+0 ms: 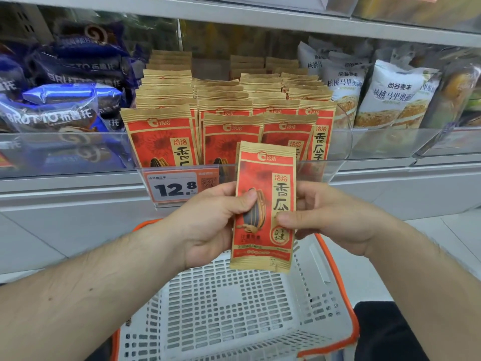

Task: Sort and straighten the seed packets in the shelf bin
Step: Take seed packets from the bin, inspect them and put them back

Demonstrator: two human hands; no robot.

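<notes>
Shelving behind both hands carries the clear shelf bin (pixel 341 142) of upright seed packets (pixel 226 105). Left hand (pixel 210 225) and right hand (pixel 330 217) pinch one packet (pixel 263 204) by its side edges, between them. It looks light, crinkly, easily creased.

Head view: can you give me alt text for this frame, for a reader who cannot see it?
Both hands, left hand and right hand, pinch one red-and-tan seed packet upright before a clear shelf bin holding rows of matching packets. A white basket sits below; the price tag reads 12.8.
</notes>
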